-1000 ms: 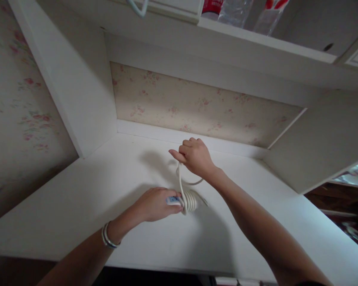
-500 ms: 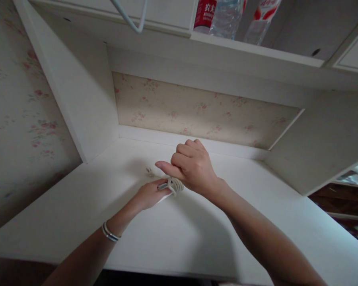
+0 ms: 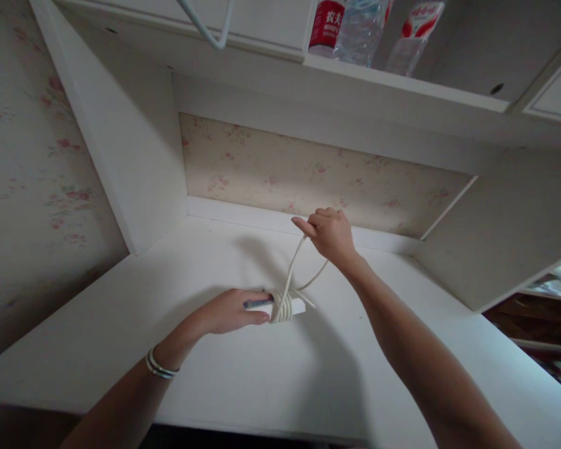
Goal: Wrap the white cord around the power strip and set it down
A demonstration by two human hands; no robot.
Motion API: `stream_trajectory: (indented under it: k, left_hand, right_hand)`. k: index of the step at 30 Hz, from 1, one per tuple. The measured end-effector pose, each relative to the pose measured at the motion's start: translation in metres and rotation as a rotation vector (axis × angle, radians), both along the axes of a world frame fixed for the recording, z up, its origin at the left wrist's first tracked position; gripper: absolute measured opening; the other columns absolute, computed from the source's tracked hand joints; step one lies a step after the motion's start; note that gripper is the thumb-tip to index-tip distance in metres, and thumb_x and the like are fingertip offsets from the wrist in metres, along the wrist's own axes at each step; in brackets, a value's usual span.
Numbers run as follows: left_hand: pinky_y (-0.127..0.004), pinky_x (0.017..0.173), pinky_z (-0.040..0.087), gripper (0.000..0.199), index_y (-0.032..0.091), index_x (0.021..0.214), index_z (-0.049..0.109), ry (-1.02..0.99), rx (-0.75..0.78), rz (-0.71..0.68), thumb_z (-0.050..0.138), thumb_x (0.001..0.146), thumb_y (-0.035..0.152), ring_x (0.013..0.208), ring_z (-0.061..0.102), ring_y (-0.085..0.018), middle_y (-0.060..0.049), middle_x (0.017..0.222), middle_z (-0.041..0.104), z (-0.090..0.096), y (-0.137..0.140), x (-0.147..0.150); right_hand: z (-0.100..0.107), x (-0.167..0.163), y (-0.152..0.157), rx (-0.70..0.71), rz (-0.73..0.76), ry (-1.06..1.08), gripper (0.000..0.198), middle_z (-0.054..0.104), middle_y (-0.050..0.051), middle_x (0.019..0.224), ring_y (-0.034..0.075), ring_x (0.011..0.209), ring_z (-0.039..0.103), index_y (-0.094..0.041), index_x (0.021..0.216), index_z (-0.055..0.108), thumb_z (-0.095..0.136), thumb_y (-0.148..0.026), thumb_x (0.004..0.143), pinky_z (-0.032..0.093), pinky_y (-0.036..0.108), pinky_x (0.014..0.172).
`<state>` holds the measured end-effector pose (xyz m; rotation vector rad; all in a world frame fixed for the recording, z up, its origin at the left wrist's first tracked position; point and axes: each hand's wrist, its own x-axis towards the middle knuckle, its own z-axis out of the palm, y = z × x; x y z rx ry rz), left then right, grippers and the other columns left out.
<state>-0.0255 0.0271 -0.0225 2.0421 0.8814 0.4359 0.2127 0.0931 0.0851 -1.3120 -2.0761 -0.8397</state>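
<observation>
My left hand (image 3: pixel 231 310) is closed around the left end of a white power strip (image 3: pixel 299 306), with a blue label patch showing between thumb and fingers. Several turns of off-white cord (image 3: pixel 283 307) wrap the strip's middle. Up and to the right, my right hand (image 3: pixel 331 232) is closed on a loop of that cord, thumb pointing left. Two lengths of cord run from the strip up to this hand, and a short piece sticks out at the strip's right. The strip is held over the white desktop (image 3: pixel 243 374); whether it touches the surface I cannot tell.
Side panels (image 3: pixel 126 143) and a low back ledge (image 3: pixel 234 209) bound the desk. Overhead, a shelf (image 3: pixel 402 81) holds plastic bottles (image 3: pixel 327 28), and a light-blue bent rod (image 3: pixel 215 37) hangs down at the top. Floral wallpaper covers the wall (image 3: pixel 70 168) at left.
My right hand has moved up, right and away from the strip, drawing out a loop of cord. My left hand has turned the strip so its right end shows.
</observation>
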Motion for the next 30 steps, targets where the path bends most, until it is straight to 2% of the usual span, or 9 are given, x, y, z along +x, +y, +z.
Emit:
stream_trajectory:
  k: [4, 8, 12, 16, 20, 25, 27, 30]
  left_hand:
    - [-0.029, 0.090, 0.042, 0.047, 0.030, 0.125, 0.055, -0.009, 0.039, -0.101, 0.059, 0.078, 0.039, 0.106, 0.058, -0.021, 0.001, 0.122, 0.061, 0.009, -0.009, 0.005]
    - [-0.026, 0.081, 0.044, 0.037, 0.030, 0.112, 0.063, 0.032, 0.196, -0.179, 0.062, 0.077, 0.040, 0.093, 0.062, -0.019, 0.001, 0.108, 0.067, 0.017, -0.024, 0.016]
    - [-0.023, 0.072, 0.044, 0.035, 0.025, 0.105, 0.066, -0.014, 0.355, -0.182, 0.064, 0.075, 0.043, 0.079, 0.061, -0.016, -0.001, 0.089, 0.067, 0.022, -0.030, 0.016]
    - [-0.025, 0.072, 0.045, 0.034, 0.021, 0.101, 0.065, -0.105, 0.474, -0.149, 0.065, 0.075, 0.042, 0.078, 0.058, -0.015, -0.003, 0.087, 0.064, 0.026, -0.029, 0.007]
    - [-0.028, 0.077, 0.046, 0.039, 0.021, 0.108, 0.060, -0.172, 0.512, -0.018, 0.065, 0.075, 0.041, 0.083, 0.059, -0.016, -0.004, 0.092, 0.064, 0.026, -0.026, 0.001]
    - [-0.029, 0.082, 0.047, 0.048, 0.022, 0.116, 0.051, -0.252, 0.449, 0.292, 0.066, 0.074, 0.040, 0.093, 0.060, -0.018, -0.005, 0.108, 0.063, 0.019, -0.019, -0.003]
    - [-0.028, 0.081, 0.048, 0.054, 0.023, 0.121, 0.046, -0.278, 0.416, 0.378, 0.066, 0.074, 0.041, 0.094, 0.061, -0.018, -0.004, 0.110, 0.063, 0.017, -0.017, -0.001]
    - [-0.028, 0.081, 0.049, 0.053, 0.025, 0.125, 0.043, -0.286, 0.429, 0.469, 0.062, 0.078, 0.042, 0.095, 0.061, -0.018, -0.003, 0.112, 0.063, 0.017, -0.015, 0.003]
  right_hand:
    - [-0.011, 0.006, 0.003, -0.101, -0.017, 0.014, 0.060, 0.061, 0.005, 0.062, 0.015, 0.066, 0.049, -0.015, 0.058, 0.064, 0.034, -0.056, 0.091, 0.022, 0.028, 0.063]
    - [-0.018, -0.009, -0.001, -0.146, 0.038, -0.071, 0.062, 0.063, 0.005, 0.066, 0.015, 0.068, 0.052, -0.015, 0.060, 0.065, 0.031, -0.057, 0.091, 0.022, 0.029, 0.064]
    - [-0.033, -0.016, 0.002, -0.235, 0.047, -0.123, 0.061, 0.065, 0.005, 0.069, 0.015, 0.070, 0.053, -0.016, 0.062, 0.065, 0.029, -0.054, 0.093, 0.022, 0.030, 0.066]
    - [-0.061, -0.013, 0.000, -0.301, 0.024, -0.123, 0.058, 0.066, 0.005, 0.069, 0.015, 0.072, 0.055, -0.017, 0.063, 0.064, 0.027, -0.048, 0.096, 0.023, 0.030, 0.069]
    - [-0.089, -0.004, -0.012, -0.320, -0.015, -0.125, 0.051, 0.066, 0.005, 0.069, 0.015, 0.070, 0.055, -0.017, 0.067, 0.064, 0.029, -0.039, 0.097, 0.024, 0.031, 0.069]
    - [-0.107, 0.011, -0.030, -0.305, 0.022, -0.145, 0.024, 0.064, 0.004, 0.070, 0.016, 0.068, 0.053, -0.018, 0.070, 0.064, 0.049, -0.027, 0.087, 0.025, 0.030, 0.066]
    - [-0.110, 0.010, -0.038, -0.272, 0.028, -0.149, 0.023, 0.063, 0.004, 0.069, 0.016, 0.066, 0.052, -0.017, 0.069, 0.062, 0.050, -0.027, 0.086, 0.025, 0.030, 0.066]
    - [-0.112, 0.001, -0.055, -0.232, 0.048, -0.179, 0.030, 0.061, 0.003, 0.065, 0.014, 0.060, 0.050, -0.018, 0.071, 0.060, 0.042, -0.029, 0.091, 0.024, 0.030, 0.063]
